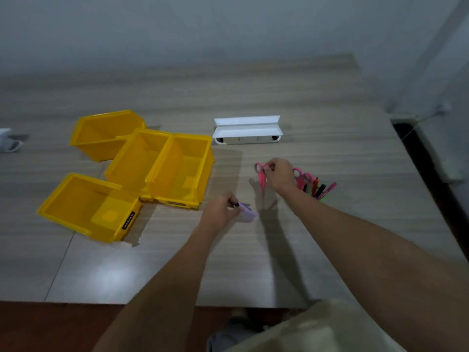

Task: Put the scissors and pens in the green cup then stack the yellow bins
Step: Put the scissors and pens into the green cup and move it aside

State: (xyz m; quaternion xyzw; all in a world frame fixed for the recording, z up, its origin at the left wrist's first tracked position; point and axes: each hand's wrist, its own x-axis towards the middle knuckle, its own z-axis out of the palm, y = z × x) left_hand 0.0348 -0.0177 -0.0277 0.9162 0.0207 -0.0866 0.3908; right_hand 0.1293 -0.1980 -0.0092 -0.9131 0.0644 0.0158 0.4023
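Observation:
My right hand holds pink scissors by the handles, lifted above the table. Just right of it, mostly behind my wrist, stands the green cup, of which only a sliver shows, with another pink scissors and several pens sticking out. My left hand is closed on a lilac pen with a black tip, low over the table. Several yellow bins lie at the left: one at the back, two side by side in the middle, one at the front.
A white plastic holder sits on the wooden table behind my hands. A white object lies at the far left edge. The table's front edge runs just before my body; its right edge drops to a dark gap.

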